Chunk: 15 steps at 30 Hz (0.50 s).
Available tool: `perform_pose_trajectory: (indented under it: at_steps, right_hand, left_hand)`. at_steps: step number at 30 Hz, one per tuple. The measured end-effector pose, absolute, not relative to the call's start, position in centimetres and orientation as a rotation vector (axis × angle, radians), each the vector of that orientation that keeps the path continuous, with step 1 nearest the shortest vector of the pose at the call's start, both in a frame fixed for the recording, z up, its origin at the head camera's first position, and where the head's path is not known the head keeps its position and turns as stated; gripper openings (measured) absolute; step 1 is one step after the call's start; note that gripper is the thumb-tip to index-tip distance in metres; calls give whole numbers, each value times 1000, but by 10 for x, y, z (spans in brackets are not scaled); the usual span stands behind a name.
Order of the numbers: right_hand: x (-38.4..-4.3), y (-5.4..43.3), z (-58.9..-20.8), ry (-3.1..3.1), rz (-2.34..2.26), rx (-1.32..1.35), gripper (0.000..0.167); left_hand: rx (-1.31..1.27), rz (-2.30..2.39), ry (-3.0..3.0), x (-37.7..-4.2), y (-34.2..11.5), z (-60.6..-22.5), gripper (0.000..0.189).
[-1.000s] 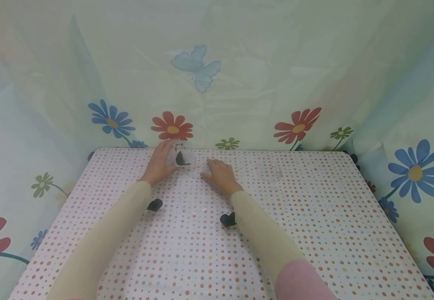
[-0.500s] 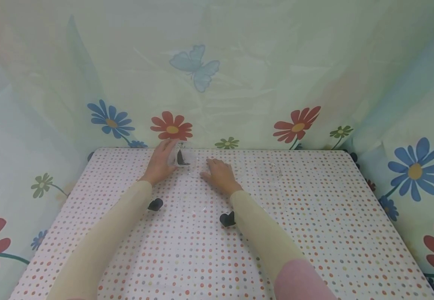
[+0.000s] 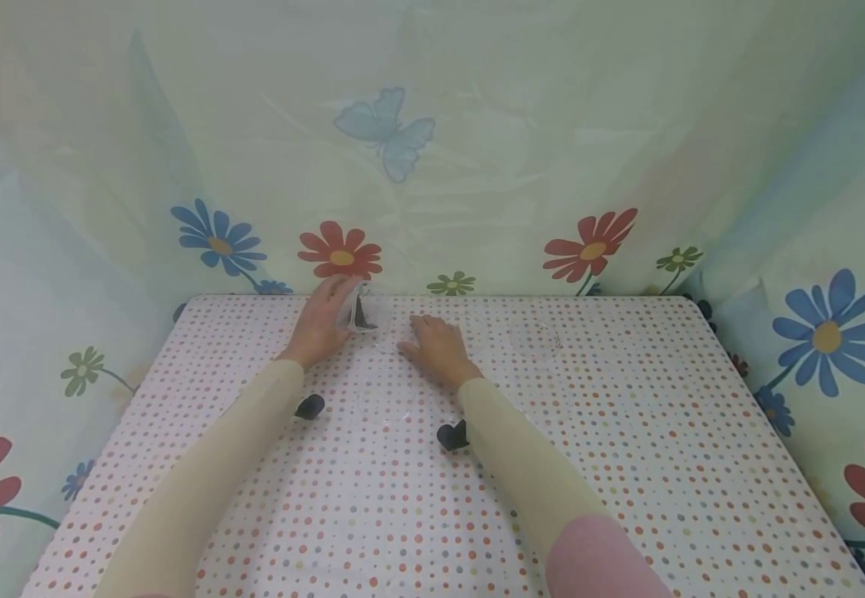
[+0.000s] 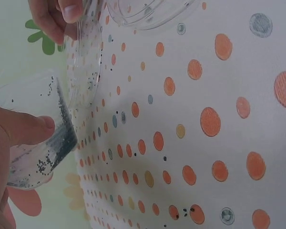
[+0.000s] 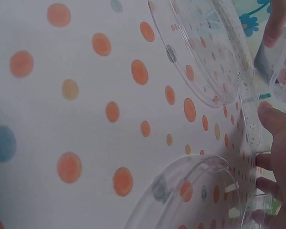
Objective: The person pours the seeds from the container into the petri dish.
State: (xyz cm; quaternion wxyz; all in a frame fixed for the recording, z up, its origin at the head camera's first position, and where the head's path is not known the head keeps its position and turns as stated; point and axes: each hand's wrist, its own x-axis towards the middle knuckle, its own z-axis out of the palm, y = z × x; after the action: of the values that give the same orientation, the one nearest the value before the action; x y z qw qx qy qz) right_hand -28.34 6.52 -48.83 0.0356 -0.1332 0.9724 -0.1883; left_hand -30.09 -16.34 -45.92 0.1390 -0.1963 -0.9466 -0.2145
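Note:
My left hand (image 3: 318,325) grips a tilted clear plastic cup (image 4: 35,157) near the table's back edge, its thumb pressed on the wall. Small black grains (image 4: 44,164) lie and cling inside the cup. Beside it, a shallow clear dish (image 4: 94,57) lies on the table with several black grains in it. My right hand (image 3: 440,353) rests at that dish, fingers spread; in the right wrist view its thumb (image 5: 267,114) touches near the rim. The clear plastic is hard to make out in the head view.
More clear dishes lie on the dotted table: one in front of the hands (image 3: 386,403), another to the right (image 3: 535,340). Several loose black grains (image 4: 185,210) are scattered on the cloth. A flowered curtain (image 3: 455,208) stands directly behind the table's back edge.
The cup in my left hand has turned slightly, and the dark patch in it looks narrower. The right hand stays in place. The head view has shifted a little.

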Motion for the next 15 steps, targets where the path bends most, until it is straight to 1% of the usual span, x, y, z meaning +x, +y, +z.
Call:
perform_pose_trajectory:
  at_steps: [15]
  right_hand:
    - [-285,65,-490,2983,-566,-413,64]
  left_hand:
    - [-609,-524,-2724,-302,-160,-457,95]
